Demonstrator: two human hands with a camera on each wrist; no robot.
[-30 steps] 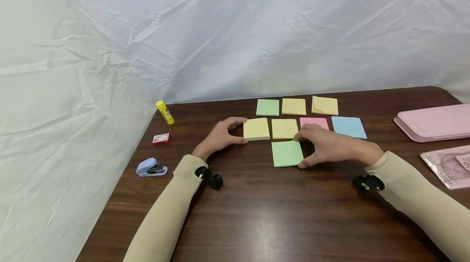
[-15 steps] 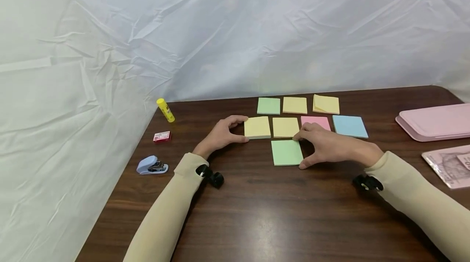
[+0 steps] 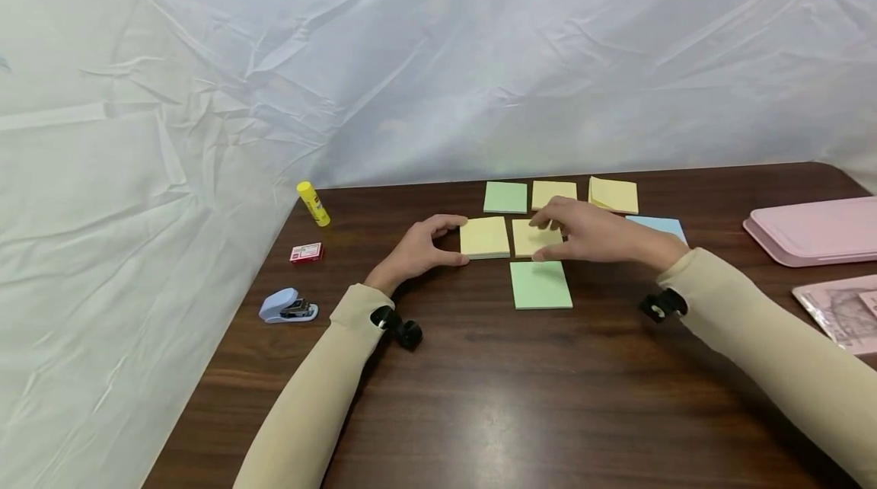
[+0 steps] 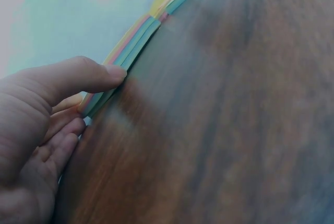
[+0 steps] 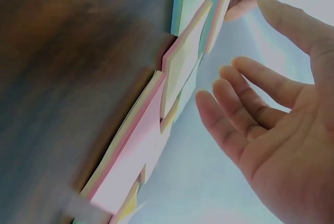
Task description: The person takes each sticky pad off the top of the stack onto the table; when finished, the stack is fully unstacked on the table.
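The left hand (image 3: 418, 249) lay on the dark wooden desk (image 3: 479, 397), its thumb and fingers curled round the left edge of a yellow pad of sticky notes (image 3: 485, 237), gripping it at the side. The left wrist view showed the thumb pressed on the top corner of that pad, with the other fingers tucked under its edge.

The right hand (image 3: 589, 234) hovered over the middle of the pads with its fingers loosely spread and holding nothing; in the right wrist view the palm was open above the pads. Its fingertips (image 3: 544, 224) were over a second yellow pad (image 3: 530, 239), which lay just right of the first one. Whether they touched it could not be told.

A green pad (image 3: 540, 285) lay alone on the near side of the second yellow pad, apart from both hands. In the far row sat another green pad (image 3: 505, 197), a yellow one (image 3: 552, 192) partly behind the right hand, and a yellow pad with a lifted sheet (image 3: 614, 195). A blue pad (image 3: 659, 225) showed behind the right wrist.

At the left end of the desk stood a yellow glue stick (image 3: 314, 203), with a small red box (image 3: 305, 253) nearer and a pale blue stapler (image 3: 288, 307) nearer again. At the right end lay a pink tray (image 3: 815, 230) and, nearer, a pink packet (image 3: 839, 311). A creased white sheet (image 3: 411, 62) hung behind the desk.
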